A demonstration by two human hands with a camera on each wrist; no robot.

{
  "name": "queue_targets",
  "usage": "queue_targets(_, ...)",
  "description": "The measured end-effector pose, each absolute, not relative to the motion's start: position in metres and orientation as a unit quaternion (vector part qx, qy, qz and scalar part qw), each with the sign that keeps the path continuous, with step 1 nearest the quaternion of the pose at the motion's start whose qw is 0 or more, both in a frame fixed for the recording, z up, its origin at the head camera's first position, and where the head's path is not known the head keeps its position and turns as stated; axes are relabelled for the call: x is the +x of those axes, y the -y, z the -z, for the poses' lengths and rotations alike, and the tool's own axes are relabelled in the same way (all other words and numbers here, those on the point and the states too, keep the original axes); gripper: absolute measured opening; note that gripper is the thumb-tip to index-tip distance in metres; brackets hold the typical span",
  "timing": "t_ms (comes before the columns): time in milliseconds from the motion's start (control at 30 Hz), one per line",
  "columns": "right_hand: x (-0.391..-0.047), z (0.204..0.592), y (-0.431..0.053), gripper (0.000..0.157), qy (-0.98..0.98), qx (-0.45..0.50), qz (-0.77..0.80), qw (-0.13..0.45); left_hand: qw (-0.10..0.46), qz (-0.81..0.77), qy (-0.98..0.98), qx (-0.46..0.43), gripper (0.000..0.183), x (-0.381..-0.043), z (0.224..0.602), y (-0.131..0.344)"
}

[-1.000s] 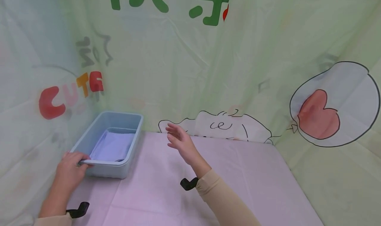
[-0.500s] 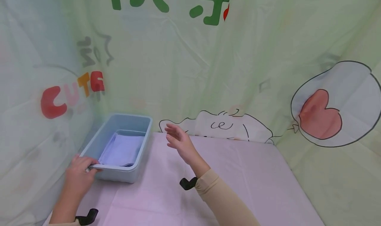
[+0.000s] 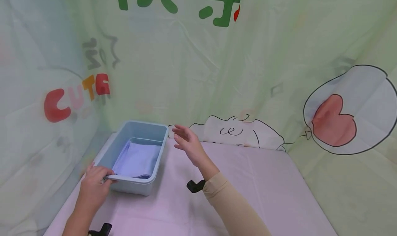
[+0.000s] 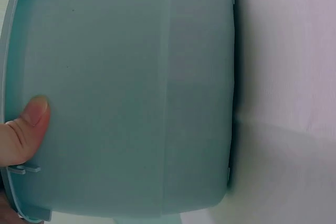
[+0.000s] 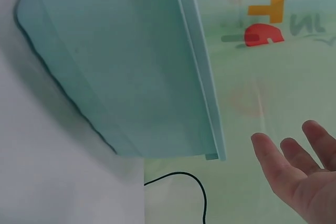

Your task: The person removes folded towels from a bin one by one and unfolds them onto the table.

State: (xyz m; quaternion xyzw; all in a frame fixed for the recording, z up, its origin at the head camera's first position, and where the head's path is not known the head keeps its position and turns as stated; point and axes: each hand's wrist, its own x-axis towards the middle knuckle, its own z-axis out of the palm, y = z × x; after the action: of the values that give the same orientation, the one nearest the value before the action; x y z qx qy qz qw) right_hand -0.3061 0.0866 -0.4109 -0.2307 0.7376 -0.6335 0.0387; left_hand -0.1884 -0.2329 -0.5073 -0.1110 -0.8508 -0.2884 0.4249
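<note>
A light blue plastic bin [image 3: 133,187] stands on the table at the left in the head view. Inside it lies a folded pale lavender cloth [image 3: 139,158]. My left hand [image 3: 97,187] grips the bin's near left rim; in the left wrist view its thumb [image 4: 35,111] presses the outer wall beneath the lip. The fingers over the inner side are mostly hidden there. My right hand [image 3: 190,144] hovers just right of the bin's far corner, apart from it, fingers extended and slightly bent. The right wrist view shows that hand [image 5: 304,177] holding nothing beside the bin wall [image 5: 121,66].
A pinkish-white cloth covers the table [image 3: 232,187]. Pale green printed curtains [image 3: 186,70] hang behind it and along both sides, close to the bin on the left. A thin black cord [image 5: 181,173] shows in the right wrist view.
The bin has slid right and slightly nearer, with my left hand still gripping its rim. The gap to my right hand has narrowed; that hand has barely moved.
</note>
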Motion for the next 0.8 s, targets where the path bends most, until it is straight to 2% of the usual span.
queue_targets(800, -0.334, 0.399, -0.06, 0.052, -0.71, -0.221, 0.663, 0.088, 0.432, 0.282, 0.848, -0.123, 0.041, -0.18, 0.512, 0.199)
